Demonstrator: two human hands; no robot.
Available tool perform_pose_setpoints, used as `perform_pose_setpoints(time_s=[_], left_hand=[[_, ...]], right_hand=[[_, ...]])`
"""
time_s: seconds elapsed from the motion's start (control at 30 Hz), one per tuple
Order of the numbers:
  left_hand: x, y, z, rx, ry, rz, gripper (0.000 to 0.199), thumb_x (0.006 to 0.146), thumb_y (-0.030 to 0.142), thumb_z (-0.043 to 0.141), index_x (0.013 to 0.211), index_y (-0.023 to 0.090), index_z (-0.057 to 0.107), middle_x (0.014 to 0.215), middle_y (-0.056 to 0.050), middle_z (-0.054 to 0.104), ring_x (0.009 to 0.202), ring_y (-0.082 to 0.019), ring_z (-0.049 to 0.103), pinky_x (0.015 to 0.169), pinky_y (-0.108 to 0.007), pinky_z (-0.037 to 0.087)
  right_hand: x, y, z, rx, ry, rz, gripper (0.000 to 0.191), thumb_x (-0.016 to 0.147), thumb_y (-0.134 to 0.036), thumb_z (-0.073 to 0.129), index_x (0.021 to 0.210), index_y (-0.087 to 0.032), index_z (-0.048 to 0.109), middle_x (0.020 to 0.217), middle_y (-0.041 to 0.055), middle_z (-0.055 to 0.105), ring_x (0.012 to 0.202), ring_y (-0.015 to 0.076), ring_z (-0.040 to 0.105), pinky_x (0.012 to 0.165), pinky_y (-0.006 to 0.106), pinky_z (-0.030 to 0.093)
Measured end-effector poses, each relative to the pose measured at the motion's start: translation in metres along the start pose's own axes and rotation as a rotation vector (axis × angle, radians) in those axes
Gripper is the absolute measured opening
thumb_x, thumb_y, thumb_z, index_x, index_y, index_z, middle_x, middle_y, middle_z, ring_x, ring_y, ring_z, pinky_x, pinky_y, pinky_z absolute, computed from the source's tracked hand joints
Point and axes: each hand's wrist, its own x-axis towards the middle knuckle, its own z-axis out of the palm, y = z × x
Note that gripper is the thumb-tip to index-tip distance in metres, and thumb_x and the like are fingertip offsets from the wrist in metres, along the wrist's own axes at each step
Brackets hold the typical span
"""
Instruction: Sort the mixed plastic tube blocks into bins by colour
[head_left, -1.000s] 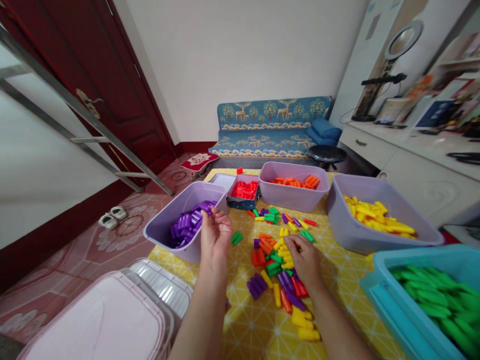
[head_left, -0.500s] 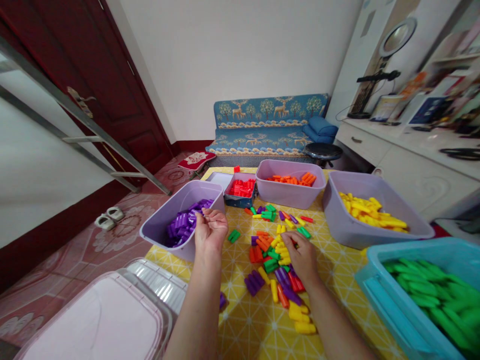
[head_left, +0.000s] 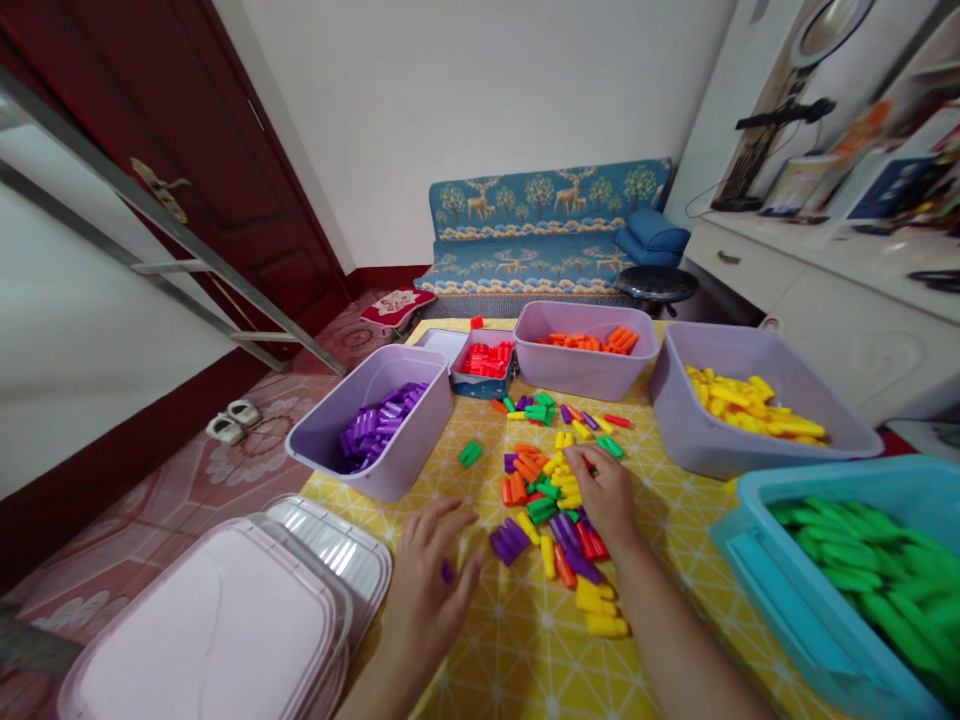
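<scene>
My left hand [head_left: 433, 565] is open with its fingers spread, low over the yellow patterned tablecloth. Between its thumb and fingers shows a small purple piece [head_left: 447, 571], partly hidden. My right hand [head_left: 604, 490] is closed, its bent fingers gripping yellow plastic pieces [head_left: 568, 488] at the right side of a mixed pile. Around them lie orange pieces [head_left: 531, 462], green pieces [head_left: 541, 510], and a purple cluster [head_left: 509, 541]. More yellow pieces [head_left: 596, 598] sit nearer to me. The right fingertips are partly hidden.
A lilac bin of purple pieces [head_left: 416, 440] stands left, a tin of red pieces [head_left: 480, 386] behind it. Lilac bins of orange [head_left: 577, 375] and yellow pieces [head_left: 690, 440] follow rightward, then a turquoise bin of green pieces [head_left: 780, 600]. Stacked lids [head_left: 210, 620] lie front left.
My left hand has moved from above the purple bin down and toward me to the tablecloth, and its fingers have spread. My right hand stays by the yellow pieces.
</scene>
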Motion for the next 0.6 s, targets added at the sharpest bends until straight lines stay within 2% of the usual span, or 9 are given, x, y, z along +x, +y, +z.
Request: perform_pose_setpoints(time_s=[0.07,0.13,0.23,0.3,0.4,0.5,0.6], left_hand=[[-0.033,-0.011,0.005,0.176,-0.096,0.004,0.058,0.080,0.035,0.065,0.136,0.031,0.049,0.147,-0.012,0.040,0.136,-0.034,0.036,0.105,-0.055,0.036],[-0.055,-0.019,0.016,0.259,-0.148,0.008,0.087,0.071,0.039,0.072,0.147,0.031,0.031,0.157,-0.014,0.022,0.142,-0.040,0.022,0.106,-0.061,0.033],[-0.060,-0.018,0.039,0.282,-0.230,0.013,0.104,0.066,0.039,0.077,0.151,0.032,0.018,0.160,-0.011,0.004,0.145,-0.041,0.009,0.109,-0.064,0.025],[-0.046,-0.010,0.055,0.256,-0.268,0.011,0.110,0.062,0.040,0.080,0.151,0.032,0.016,0.161,-0.011,0.000,0.145,-0.041,0.006,0.111,-0.064,0.022],[-0.010,0.003,0.077,0.197,-0.285,0.046,0.116,0.057,0.044,0.083,0.151,0.029,0.017,0.160,-0.012,-0.003,0.145,-0.042,0.001,0.112,-0.065,0.018],[0.031,0.009,0.096,0.109,-0.236,0.107,0.110,0.061,0.041,0.082,0.151,0.027,0.020,0.160,-0.013,-0.004,0.146,-0.039,0.002,0.114,-0.060,0.020],[0.073,0.006,0.112,0.002,-0.190,0.140,0.095,0.070,0.033,0.075,0.149,0.022,0.025,0.159,-0.017,0.009,0.146,-0.035,0.012,0.114,-0.053,0.024]], right_hand=[[0.000,0.000,0.000,0.001,0.003,0.004,0.027,0.091,-0.040,0.048,0.085,-0.023,0.067,0.090,0.0055,0.069,0.088,0.0205,0.062,0.084,0.033,0.045],[0.000,0.001,0.001,0.005,0.008,0.013,0.028,0.092,-0.041,0.048,0.085,-0.022,0.067,0.091,0.0061,0.069,0.089,0.0209,0.062,0.084,0.033,0.045],[-0.001,0.002,0.002,0.005,0.012,0.028,0.030,0.092,-0.043,0.045,0.086,-0.022,0.067,0.092,0.0073,0.069,0.089,0.0217,0.061,0.085,0.034,0.045],[-0.001,0.002,0.002,0.005,0.010,0.034,0.032,0.093,-0.045,0.044,0.086,-0.022,0.066,0.091,0.0079,0.068,0.090,0.0222,0.061,0.085,0.035,0.045],[-0.001,0.001,0.001,0.032,0.024,0.040,0.032,0.093,-0.045,0.043,0.088,-0.023,0.066,0.093,0.0078,0.068,0.092,0.0223,0.061,0.088,0.036,0.046],[0.001,-0.001,-0.001,0.081,0.076,0.024,0.030,0.093,-0.041,0.043,0.093,-0.022,0.067,0.099,0.0082,0.067,0.099,0.0217,0.060,0.093,0.037,0.045],[0.004,-0.002,-0.003,0.116,0.141,0.003,0.031,0.094,-0.039,0.041,0.097,-0.020,0.066,0.105,0.0094,0.065,0.105,0.0213,0.057,0.098,0.039,0.042]])
